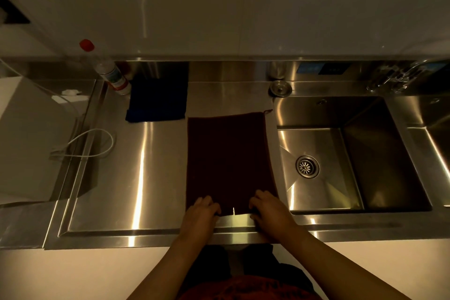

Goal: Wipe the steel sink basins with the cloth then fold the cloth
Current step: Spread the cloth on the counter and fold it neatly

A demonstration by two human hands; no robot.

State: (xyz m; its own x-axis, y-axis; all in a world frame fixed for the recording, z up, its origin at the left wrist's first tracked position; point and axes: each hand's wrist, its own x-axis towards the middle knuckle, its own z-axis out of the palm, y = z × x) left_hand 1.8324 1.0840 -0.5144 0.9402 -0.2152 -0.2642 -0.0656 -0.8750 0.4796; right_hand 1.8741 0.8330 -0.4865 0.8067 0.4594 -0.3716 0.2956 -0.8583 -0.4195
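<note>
Head view is showing the dark maroon cloth (229,161) lying flat on the steel counter (151,178) left of the sink basin (379,153), long axis running away from the person. Left hand (203,212) and right hand (267,208) are both pinching its near edge with curled fingers.

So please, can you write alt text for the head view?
Both hands, left hand and right hand, grip the near edge of a dark red cloth spread flat on a steel counter, left of a sink basin.

Red-capped bottle (110,73) beside blue towel (157,102); white cable (90,142) left.
</note>
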